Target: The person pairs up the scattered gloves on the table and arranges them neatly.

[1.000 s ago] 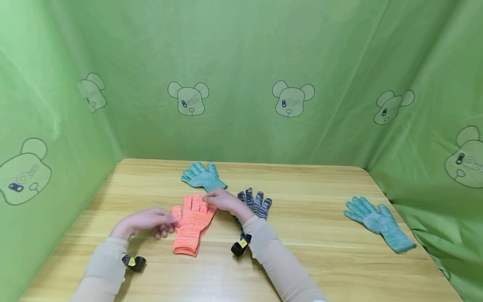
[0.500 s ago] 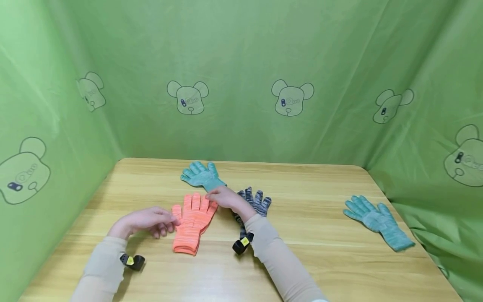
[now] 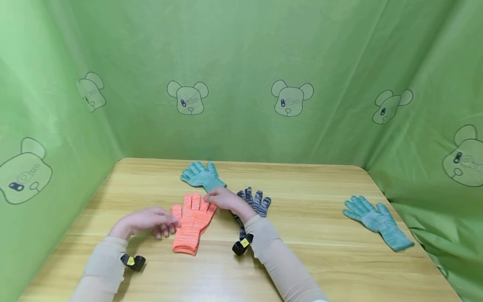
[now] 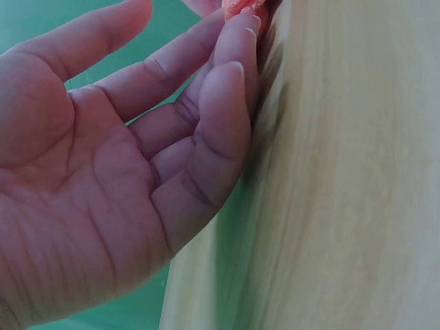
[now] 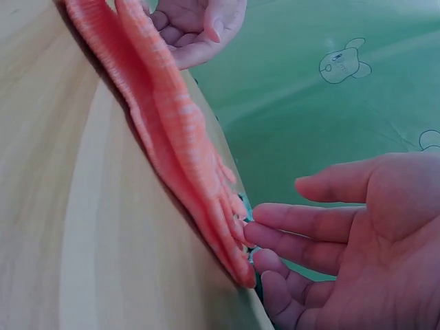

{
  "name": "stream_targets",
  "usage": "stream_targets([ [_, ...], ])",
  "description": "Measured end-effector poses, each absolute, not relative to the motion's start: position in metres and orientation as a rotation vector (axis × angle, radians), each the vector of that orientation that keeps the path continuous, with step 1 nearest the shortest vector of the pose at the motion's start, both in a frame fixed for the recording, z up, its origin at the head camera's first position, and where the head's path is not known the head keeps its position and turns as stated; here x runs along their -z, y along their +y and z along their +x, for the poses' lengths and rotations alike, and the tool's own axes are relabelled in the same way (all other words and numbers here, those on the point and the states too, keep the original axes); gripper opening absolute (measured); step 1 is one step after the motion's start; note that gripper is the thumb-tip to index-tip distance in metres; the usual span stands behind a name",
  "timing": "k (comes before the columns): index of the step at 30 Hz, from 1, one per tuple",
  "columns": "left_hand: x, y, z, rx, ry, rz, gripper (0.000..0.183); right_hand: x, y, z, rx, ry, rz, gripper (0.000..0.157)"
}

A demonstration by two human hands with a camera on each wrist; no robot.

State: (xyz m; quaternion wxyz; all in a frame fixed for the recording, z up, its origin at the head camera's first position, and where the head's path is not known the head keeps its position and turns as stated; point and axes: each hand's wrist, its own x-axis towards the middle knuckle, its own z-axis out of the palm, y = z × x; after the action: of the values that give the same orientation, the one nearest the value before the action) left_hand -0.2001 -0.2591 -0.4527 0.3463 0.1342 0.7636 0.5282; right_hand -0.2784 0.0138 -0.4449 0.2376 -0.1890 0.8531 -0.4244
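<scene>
A pair of orange knit gloves, one laid over the other, lies left of centre with fingers pointing away. My left hand is at their left side, its fingertips right at the thumb or little-finger edge. In the left wrist view the left thumb stands apart from the loosely bent fingers. My right hand reaches to the upper right of the orange gloves. The right wrist view shows its index and middle fingers nearly straight, tips at the orange glove's fingers, the thumb apart.
A teal glove lies behind the right hand, and another teal glove near the table's right edge. A dark striped glove is partly hidden under the right forearm. Green cloth walls enclose the wooden table behind and at both sides.
Almost nothing differs. Both hands stay at the orange gloves; the right hand's fingertips have shifted only slightly. The gloves lie as before.
</scene>
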Motion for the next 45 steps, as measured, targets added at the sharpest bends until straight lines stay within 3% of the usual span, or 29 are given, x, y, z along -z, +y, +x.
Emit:
stream_targets([
  [28, 0.456, -0.263, -0.210, -1.565, 1.933, 0.230, 0.046, 0.441, 0.030, -0.257, 1.123, 2.205, -0.624, 0.042],
  [38, 0.453, -0.256, -0.208, -1.594, 1.940, 0.221, 0.049, 0.439, 0.037, -0.255, 1.138, 2.248, -0.637, 0.036],
  [45, 0.454, -0.258, -0.198, -1.547, 1.905, 0.246, 0.041, 0.436, 0.042, -0.243, 1.147, 2.133, -0.700, 0.035],
])
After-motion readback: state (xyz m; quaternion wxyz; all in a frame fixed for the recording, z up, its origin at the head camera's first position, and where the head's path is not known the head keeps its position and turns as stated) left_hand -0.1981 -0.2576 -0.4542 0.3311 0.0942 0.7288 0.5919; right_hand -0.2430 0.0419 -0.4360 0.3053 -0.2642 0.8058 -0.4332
